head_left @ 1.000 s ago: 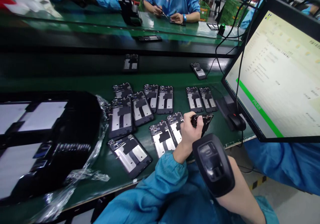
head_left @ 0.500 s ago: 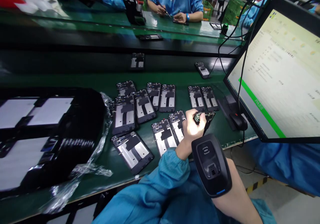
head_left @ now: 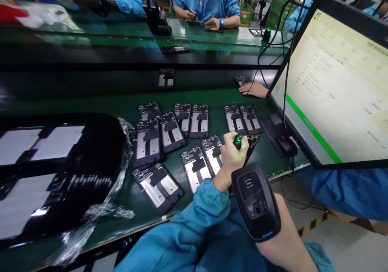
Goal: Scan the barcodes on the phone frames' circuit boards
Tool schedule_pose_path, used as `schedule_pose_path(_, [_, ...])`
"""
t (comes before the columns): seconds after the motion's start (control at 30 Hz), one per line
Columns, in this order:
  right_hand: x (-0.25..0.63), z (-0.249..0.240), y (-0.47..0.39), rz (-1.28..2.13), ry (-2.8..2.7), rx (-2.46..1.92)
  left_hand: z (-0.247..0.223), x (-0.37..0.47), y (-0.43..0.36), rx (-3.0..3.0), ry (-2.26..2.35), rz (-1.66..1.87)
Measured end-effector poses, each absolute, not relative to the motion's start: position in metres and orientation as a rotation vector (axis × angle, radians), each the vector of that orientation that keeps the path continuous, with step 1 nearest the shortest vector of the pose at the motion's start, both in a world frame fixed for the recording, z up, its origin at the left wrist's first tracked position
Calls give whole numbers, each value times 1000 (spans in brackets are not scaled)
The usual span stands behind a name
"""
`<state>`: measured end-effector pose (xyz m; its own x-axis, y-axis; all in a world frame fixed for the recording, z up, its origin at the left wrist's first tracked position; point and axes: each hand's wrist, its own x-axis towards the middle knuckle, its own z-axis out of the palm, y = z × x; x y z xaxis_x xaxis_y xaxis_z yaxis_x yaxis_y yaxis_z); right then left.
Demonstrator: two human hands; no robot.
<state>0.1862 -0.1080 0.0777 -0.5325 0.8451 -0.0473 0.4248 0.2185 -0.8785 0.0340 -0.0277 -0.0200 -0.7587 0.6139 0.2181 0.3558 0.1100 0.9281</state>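
My left hand [head_left: 233, 154] is closed on a dark phone assembly [head_left: 252, 144], tilted up above the bench, with green light on its circuit board near my fingertips. Just below it is a black handheld scanner [head_left: 256, 201]. My right hand [head_left: 274, 227] is behind the scanner, its fingers mostly hidden, wrapped round it. Open phone assemblies lie left of my left hand, the nearest being one with a silver plate [head_left: 214, 152] and another [head_left: 197, 169]. Two more phones [head_left: 234, 119] lie side by side just beyond it.
A monitor [head_left: 336, 90] showing a green PASS bar stands at the right, beside a black mouse [head_left: 287, 144]. Another person's hand [head_left: 256, 90] touches a phone behind it. A black tray [head_left: 100, 142] with clear plastic wrap fills the left. Cables hang near the monitor.
Another person's hand has come in from behind the monitor onto the far phone. The light on the held board has turned from white to green. The view has shifted slightly.
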Motion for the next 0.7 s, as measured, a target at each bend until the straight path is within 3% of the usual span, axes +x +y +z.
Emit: schedule_pose_path(0.7, [190,76,-86,1547,-1886,-1169,-41,42,-9,1150,1975,1779])
